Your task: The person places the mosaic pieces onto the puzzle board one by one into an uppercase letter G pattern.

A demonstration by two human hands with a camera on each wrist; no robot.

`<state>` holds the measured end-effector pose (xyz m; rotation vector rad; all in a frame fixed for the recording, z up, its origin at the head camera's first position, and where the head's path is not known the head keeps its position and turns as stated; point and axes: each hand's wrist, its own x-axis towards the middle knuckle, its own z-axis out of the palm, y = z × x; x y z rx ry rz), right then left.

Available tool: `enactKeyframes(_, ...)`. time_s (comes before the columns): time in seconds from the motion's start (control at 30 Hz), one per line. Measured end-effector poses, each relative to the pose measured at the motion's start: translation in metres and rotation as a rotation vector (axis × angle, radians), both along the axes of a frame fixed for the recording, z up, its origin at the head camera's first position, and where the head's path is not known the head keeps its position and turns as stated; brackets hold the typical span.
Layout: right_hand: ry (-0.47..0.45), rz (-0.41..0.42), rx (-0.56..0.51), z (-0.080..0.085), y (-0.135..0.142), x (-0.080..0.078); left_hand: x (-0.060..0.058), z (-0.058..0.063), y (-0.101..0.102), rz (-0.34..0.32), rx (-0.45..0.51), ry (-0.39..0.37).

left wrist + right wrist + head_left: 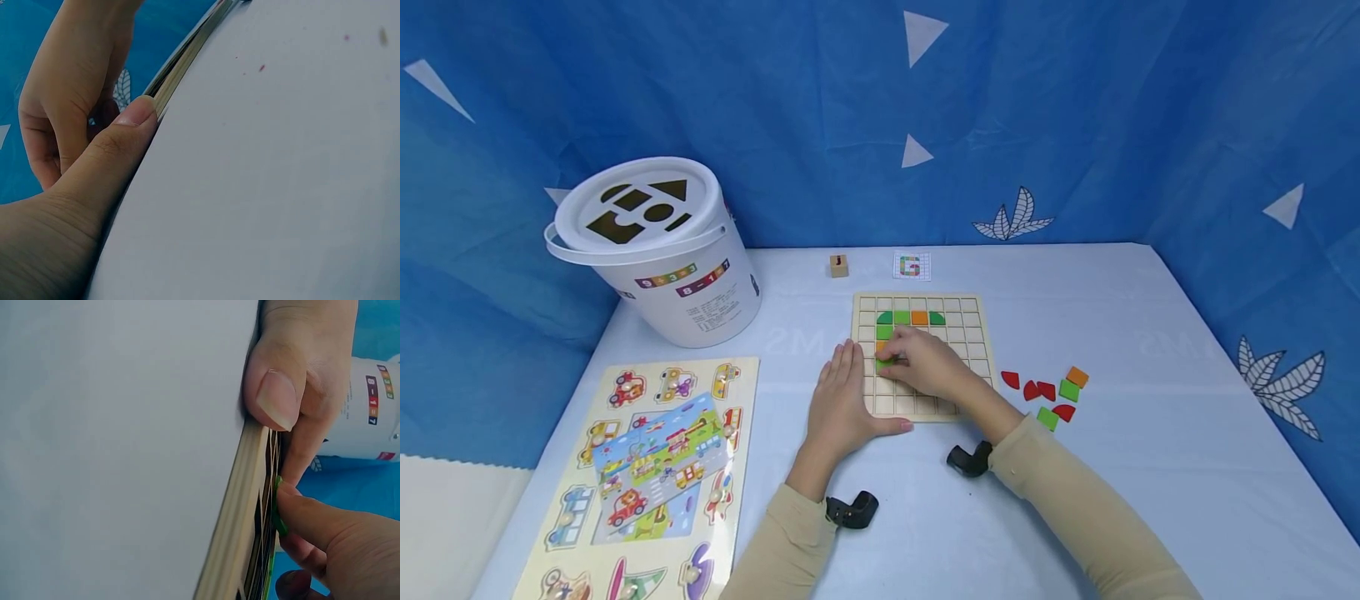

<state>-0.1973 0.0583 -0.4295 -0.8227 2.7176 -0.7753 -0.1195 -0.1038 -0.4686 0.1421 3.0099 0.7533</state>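
A wooden grid board (973, 336) lies on the table with several coloured tiles in its cells. Along its top run a dark green quarter-round (885, 317), a green square (902, 317), an orange square (920, 317) and another dark green quarter-round (937, 318). My left hand (844, 408) rests with straight fingers along the board's left edge, its thumb at the near edge. Over the left columns, my right hand (928, 364) pinches a green tile (279, 509) between thumb and fingers. The right fingers partly cover the tiles running down the left side.
Right of the board lie loose red pieces (1031, 389), green squares (1047, 418) and an orange square (1077, 377). Behind it are a pattern card (912, 266) and a wooden letter block (838, 266). A white bucket (700, 300) and a vehicle puzzle board (741, 383) stand left.
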Motion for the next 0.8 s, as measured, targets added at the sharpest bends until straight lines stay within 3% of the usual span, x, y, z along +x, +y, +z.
enactKeyframes(0.2,0.025,0.049,0.035,0.003,0.007,0.003,0.000,-0.001,0.001,0.005,0.005,0.000)
enactKeyframes(0.4,-0.022,0.033,-0.024,0.008,0.024,0.008,0.000,0.000,0.002,0.009,0.001,-0.007)
enactKeyframes(0.8,-0.087,-0.095,0.020,0.025,0.114,0.009,-0.001,-0.001,0.002,0.021,0.035,-0.010)
